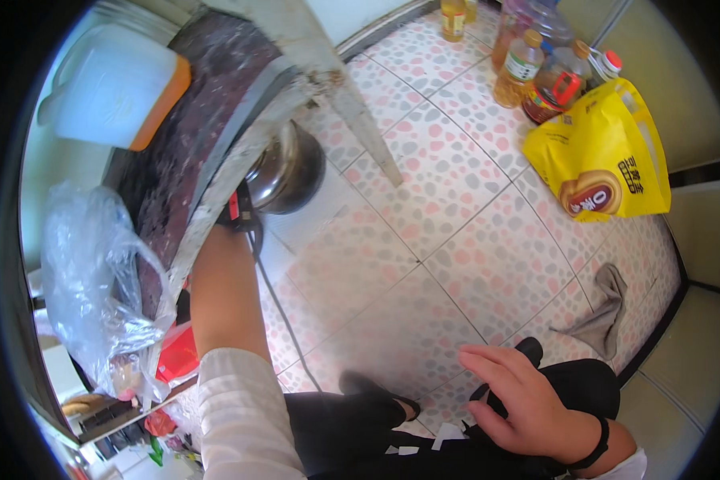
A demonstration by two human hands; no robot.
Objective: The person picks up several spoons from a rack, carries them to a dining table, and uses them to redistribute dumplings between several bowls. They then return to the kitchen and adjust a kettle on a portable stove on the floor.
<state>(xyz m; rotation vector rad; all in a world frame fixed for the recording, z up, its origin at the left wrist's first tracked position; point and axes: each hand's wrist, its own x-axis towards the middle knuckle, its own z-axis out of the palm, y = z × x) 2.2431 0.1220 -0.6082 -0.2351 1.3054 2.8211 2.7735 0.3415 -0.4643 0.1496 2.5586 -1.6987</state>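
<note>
My left arm reaches under the edge of a dark, worn table [216, 60]. My left hand [233, 223] is mostly hidden there, beside a black object with a red mark [235, 207]; its grip cannot be made out. Just beyond stands a shiny metal pot or kettle [288, 174], partly behind the table's edge. A grey cord [282, 306] runs from near the hand down across the tiled floor. My right hand [516, 402] hovers above my black-clad legs, empty, thumb and fingers apart, with a black band at the wrist.
A white plastic jug of orange liquid [120, 90] and a clear plastic bag [90, 282] are on the table. A pale table leg [360, 120] slants to the floor. At right are a yellow bag [606, 156], several bottles [519, 69] and a grey cloth [606, 312].
</note>
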